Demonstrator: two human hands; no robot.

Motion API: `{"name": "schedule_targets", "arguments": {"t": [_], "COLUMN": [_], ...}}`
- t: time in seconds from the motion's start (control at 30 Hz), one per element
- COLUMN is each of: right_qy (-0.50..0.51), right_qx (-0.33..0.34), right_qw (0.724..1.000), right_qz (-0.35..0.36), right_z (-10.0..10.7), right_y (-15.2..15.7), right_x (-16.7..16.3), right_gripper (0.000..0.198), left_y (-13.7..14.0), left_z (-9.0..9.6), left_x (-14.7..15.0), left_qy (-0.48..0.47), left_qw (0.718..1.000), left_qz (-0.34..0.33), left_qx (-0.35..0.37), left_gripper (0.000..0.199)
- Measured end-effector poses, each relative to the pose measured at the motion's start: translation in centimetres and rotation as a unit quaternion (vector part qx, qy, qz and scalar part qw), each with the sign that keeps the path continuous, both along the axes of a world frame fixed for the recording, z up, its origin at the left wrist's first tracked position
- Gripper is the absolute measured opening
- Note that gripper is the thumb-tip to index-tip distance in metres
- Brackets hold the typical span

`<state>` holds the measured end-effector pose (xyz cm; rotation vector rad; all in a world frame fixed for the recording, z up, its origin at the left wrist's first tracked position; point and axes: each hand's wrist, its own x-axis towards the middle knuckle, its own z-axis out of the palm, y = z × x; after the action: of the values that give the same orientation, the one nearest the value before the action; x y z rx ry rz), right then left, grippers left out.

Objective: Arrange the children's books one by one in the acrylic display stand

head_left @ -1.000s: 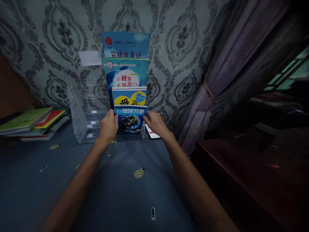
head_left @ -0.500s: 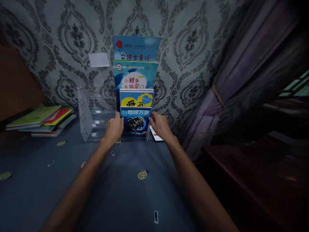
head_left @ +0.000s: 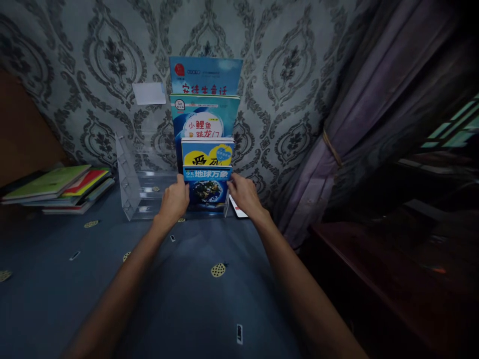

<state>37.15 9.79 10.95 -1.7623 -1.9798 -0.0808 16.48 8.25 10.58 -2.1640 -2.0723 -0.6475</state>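
A dark blue book with a globe on its cover (head_left: 206, 192) stands upright on the lowest front tier of a clear stepped rack (head_left: 129, 187). My left hand (head_left: 175, 200) grips its left edge with curled fingers. At its right edge, my right hand (head_left: 244, 193) pinches it between thumb and fingers. Behind rise a blue and yellow book (head_left: 209, 152), a teal book (head_left: 229, 109) and a taller blue book (head_left: 207, 70), each on a higher tier. The rack's left half shows bare tiers.
A pile of several books (head_left: 62, 187) lies at the left of the blue patterned tablecloth (head_left: 168, 309). Just right of the rack is a phone (head_left: 236, 208), partly behind my right hand. A tied purple curtain (head_left: 314, 174) hangs at the right, beside a dark red surface (head_left: 359, 259).
The whole view has shifted slightly, so everything sits a little further left. Both hands keep their hold on the globe book, which stays in place on the rack.
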Motion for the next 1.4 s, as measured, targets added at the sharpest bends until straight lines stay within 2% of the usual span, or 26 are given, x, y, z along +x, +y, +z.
{"name": "schedule_targets", "arguments": {"t": [0.27,0.47,0.9,1.4], "right_qy": [-0.010,-0.004,0.031,0.083], "right_qx": [0.008,0.045,0.057,0.066], "right_qw": [1.000,0.999,0.996,0.991], "right_qz": [-0.011,0.009,0.053,0.077], "right_z": [-0.1,-0.8,-1.2,-0.5], "right_y": [-0.1,0.4,1.2,1.1], "right_x": [-0.3,0.2,1.3,2.1], "right_gripper": [0.024,0.022,0.028,0.031], "left_y": [0.0,-0.2,-0.2,-0.8], "left_z": [-0.2,-0.2,0.3,1.5], "left_x": [0.1,0.3,-0.6,-1.0], "left_qy": [0.011,0.017,0.010,0.015], "left_qw": [1.000,1.000,1.000,1.000], "left_qz": [0.000,0.001,-0.006,0.020], "left_qx": [-0.005,-0.005,-0.018,0.012], "left_gripper": [0.025,0.026,0.031,0.041]}}
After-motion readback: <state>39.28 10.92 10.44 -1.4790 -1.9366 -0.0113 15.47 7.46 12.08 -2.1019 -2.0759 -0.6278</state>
